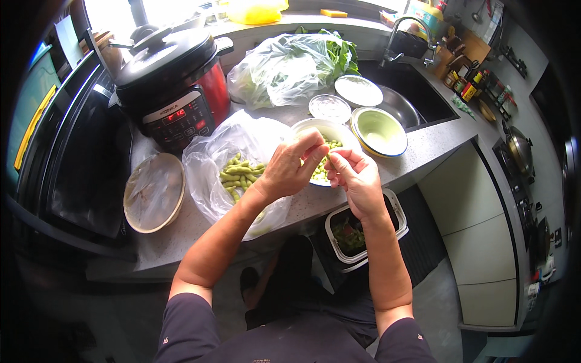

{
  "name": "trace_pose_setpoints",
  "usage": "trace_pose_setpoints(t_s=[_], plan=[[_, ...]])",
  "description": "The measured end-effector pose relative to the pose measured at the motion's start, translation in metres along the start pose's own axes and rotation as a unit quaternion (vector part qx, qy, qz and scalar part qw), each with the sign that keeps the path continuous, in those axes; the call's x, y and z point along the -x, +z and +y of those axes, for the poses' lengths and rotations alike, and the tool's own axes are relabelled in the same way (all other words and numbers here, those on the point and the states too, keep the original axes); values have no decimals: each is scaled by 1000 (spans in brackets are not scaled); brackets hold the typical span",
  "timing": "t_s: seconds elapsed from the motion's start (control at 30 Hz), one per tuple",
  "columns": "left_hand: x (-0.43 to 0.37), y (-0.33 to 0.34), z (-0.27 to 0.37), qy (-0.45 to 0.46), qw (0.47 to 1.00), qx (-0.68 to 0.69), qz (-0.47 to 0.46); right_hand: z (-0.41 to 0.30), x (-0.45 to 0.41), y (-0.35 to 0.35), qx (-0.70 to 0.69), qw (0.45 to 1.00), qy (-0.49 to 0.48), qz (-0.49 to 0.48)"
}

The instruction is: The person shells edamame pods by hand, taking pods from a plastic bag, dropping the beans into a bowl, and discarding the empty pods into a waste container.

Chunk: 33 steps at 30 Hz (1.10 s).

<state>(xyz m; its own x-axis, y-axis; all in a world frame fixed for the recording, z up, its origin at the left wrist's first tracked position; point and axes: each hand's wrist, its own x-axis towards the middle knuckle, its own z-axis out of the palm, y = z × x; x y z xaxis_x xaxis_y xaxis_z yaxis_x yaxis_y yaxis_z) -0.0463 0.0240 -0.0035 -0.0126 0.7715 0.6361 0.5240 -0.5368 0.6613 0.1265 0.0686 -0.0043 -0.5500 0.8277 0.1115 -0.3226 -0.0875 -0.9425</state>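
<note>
My left hand (292, 165) and my right hand (356, 177) meet fingertip to fingertip over a white bowl (302, 126) of shelled green soybeans (320, 174). Between the pinched fingertips is a small green soybean pod (329, 157), mostly covered by the fingers. To the left of my left wrist, an open clear plastic bag (204, 186) holds several whole soybean pods (240, 172). Below my right forearm, a white-rimmed bin (336, 242) contains green scraps (348, 236).
A red and black electric pressure cooker (181, 100) stands behind a bag-lined bowl (154, 195). Bagged leafy greens (290, 68) lie near the window. Stacked green bowls (379, 131) sit beside the sink (435, 90) and its faucet (390, 38). The counter's front edge (313, 211) runs below my hands.
</note>
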Motion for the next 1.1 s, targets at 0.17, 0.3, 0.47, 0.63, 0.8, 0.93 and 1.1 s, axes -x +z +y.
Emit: trace_pose_setpoints(t_s=[0.17,0.3,0.47,0.63,0.8,0.93,1.1], plan=[[0,0,-3,-6,999,-30,-18,1,-6,-8,153,986,-65,-15],[-1,1,-5,17,999,-46,-8,0,-10,-8,258,957,-137,-6],[-1,-2,-6,25,998,-60,-10,-9,-10,-7,317,942,-111,-9],[1,-3,-2,6,999,-51,-10,-4,-11,-3,164,982,-92,3],[0,0,-11,-22,999,5,-27,3,-18,-11,82,996,-13,-38],[0,1,-8,-48,998,15,-29,6,-18,-13,-14,999,27,-33],[0,0,-12,-64,997,33,-19,-1,-18,-10,-11,998,23,-57]])
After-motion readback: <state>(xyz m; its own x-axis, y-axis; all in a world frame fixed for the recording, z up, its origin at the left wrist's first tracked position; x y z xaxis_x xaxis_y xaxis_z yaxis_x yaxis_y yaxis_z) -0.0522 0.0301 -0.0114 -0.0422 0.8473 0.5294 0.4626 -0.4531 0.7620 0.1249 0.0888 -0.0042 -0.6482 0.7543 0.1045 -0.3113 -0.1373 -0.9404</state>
